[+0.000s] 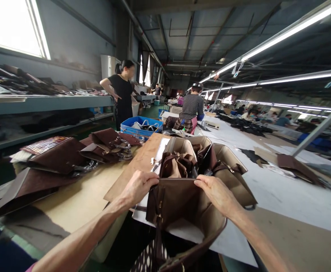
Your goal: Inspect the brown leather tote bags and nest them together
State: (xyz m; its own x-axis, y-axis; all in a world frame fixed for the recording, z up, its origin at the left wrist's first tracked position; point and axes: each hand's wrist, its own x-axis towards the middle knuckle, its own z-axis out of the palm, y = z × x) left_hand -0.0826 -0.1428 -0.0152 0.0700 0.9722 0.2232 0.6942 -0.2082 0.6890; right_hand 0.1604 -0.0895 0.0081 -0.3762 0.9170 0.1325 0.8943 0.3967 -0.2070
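A brown handbag [182,200] stands open in front of me at the table's near edge, its pale brown inside facing up. My left hand [139,187] pinches the left end of its far top edge. At the right end of that same edge, my right hand [215,190] grips with thumb and fingers. A zipper with a gold-coloured pull hangs on the bag's left side, and a brown strap [196,251] loops below. Just beyond, several more open bags [178,153] with beige linings stand close together.
Stacked brown bags [59,155] lie on the left side, with more bags having clear-wrapped handles [109,145] behind them. A blue crate [141,126] holds items farther back. One person in black [124,94] stands at the left; another in a striped top [192,107] is by the table.
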